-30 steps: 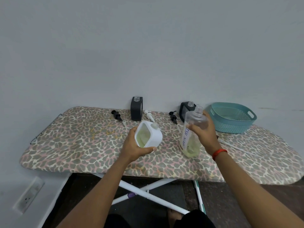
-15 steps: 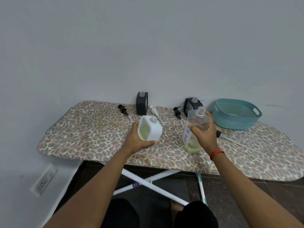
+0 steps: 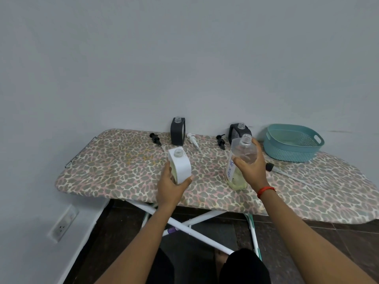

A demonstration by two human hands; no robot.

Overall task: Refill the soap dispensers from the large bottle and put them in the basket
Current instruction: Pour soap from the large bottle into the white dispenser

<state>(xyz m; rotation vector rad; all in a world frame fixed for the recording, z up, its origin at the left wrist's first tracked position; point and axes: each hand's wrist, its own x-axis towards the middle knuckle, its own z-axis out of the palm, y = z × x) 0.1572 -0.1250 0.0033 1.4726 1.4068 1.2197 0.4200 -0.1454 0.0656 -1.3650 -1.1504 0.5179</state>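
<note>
Head camera: we look down on an ironing board (image 3: pixel 123 167) where the left hand (image 3: pixel 171 186) grips a white dispenser (image 3: pixel 181 163) round its lower half, fingers and thumb curled on opposite sides. Its uncapped neck points up and leans slightly away from us. Whether its base rests on the board we cannot tell.

The right hand (image 3: pixel 251 170) wraps the shoulder of the large bottle (image 3: pixel 244 149). The bottle stands upright on the board with its mouth open and a little yellowish liquid at the bottom.

The bottle lies to the right of the dispenser, well apart, with bare board between, and both long axes run near vertical. We judge the pour turns on closing that gap and tipping the bottle's neck leftward over the dispenser's narrow mouth.

Two black dispensers (image 3: pixel 178 132) (image 3: pixel 239 131) stand open-necked at the back, with loose pumps (image 3: pixel 221 141) lying beside them. The teal basket (image 3: pixel 287 153) sits beyond the right hand, nearer that arm.
</note>
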